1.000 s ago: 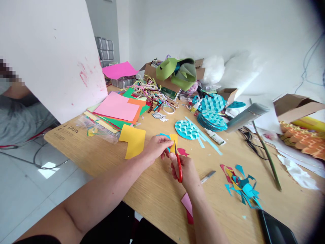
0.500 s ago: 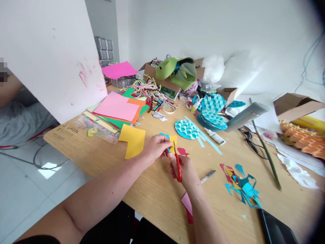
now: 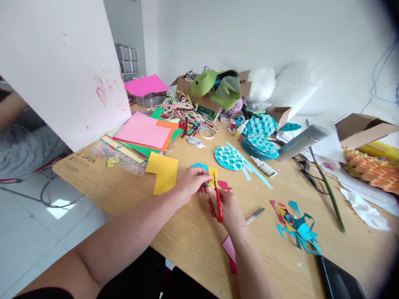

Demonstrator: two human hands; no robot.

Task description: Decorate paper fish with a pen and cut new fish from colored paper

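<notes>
My left hand (image 3: 191,182) pinches a small yellow paper piece (image 3: 213,174) just above the wooden table (image 3: 131,195). My right hand (image 3: 227,207) grips red-handled scissors (image 3: 218,200), whose blades point up into that yellow piece. A blue paper scrap (image 3: 199,166) lies just behind the left hand and a small magenta cut-out (image 3: 224,185) just right of the scissors. A larger yellow sheet (image 3: 162,175) lies to the left.
A stack of coloured sheets (image 3: 143,135) lies at left, teal patterned discs (image 3: 230,158) and a glue tube (image 3: 263,166) behind, a marker (image 3: 254,216) and paper scraps (image 3: 296,226) at right, a dark phone (image 3: 338,280) near the edge. Another person sits far left behind a white board (image 3: 62,70).
Both hands stay in place on the yellow piece; the scissors shift only slightly. The person at far left has leaned further out of view.
</notes>
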